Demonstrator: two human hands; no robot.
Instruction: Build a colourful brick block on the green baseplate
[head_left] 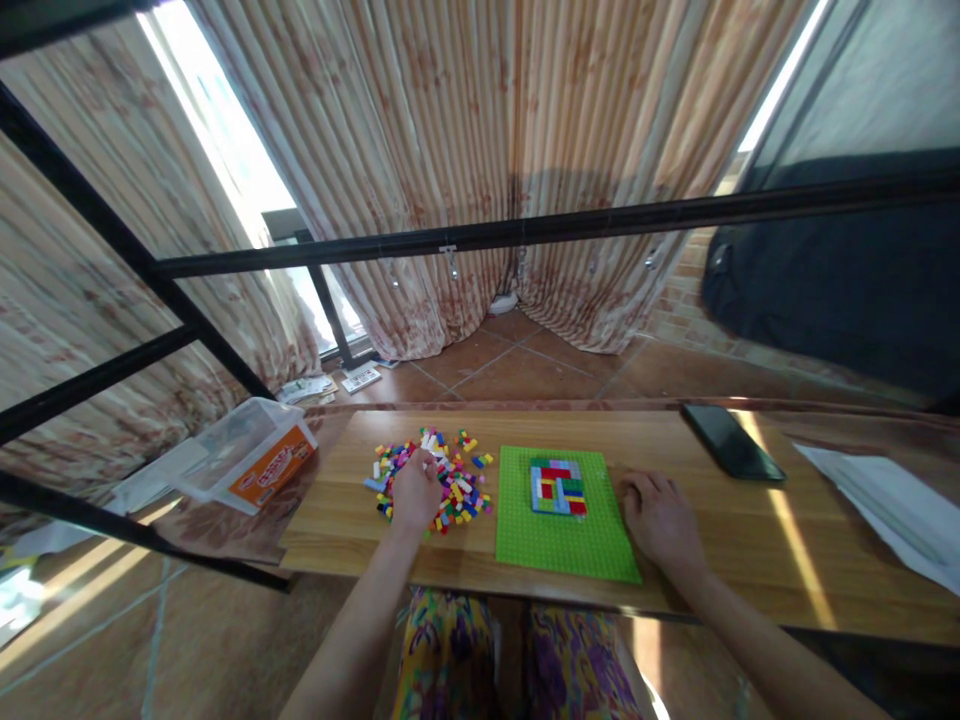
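Note:
My left hand is over a heap of small multicoloured toy bricks on the left of the wooden table. Its fingers are drawn together in a pinch, and whatever may be between them is too small to make out. A green studded baseplate lies to the right of the heap. On it sits a low, roughly square build of coloured bricks in red, blue, yellow, green and white. My right hand rests on the table at the baseplate's right edge, fingers loosely extended and holding nothing.
A dark phone lies at the table's back right, with white paper farther right. To the left stands a clear plastic box with an orange label. A black metal bar crosses beyond the table, before patterned curtains.

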